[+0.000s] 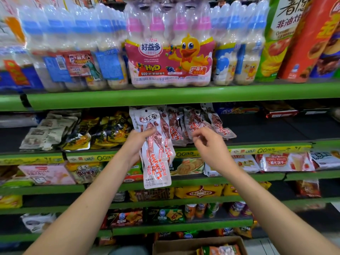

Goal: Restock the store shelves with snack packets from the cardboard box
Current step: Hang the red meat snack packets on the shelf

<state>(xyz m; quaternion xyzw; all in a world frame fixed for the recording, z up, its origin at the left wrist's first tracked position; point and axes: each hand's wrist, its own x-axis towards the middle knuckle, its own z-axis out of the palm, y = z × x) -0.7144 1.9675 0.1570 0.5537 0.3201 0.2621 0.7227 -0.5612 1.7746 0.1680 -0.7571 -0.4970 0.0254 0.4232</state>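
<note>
My left hand grips a small stack of long white-and-red snack packets upright in front of the second shelf. Several packets of the same kind stand leaning in a row on that shelf, just behind and to the right. My right hand hovers beside them with loosely curled fingers and holds nothing. The cardboard box sits on the floor at the bottom of the view, with orange packets inside.
Green shelves run across the view. Shrink-wrapped bottle packs fill the top shelf. Yellow and grey pouches lie left of the red packets; a dark bare stretch lies to their right. Biscuit and chip packs fill the lower shelves.
</note>
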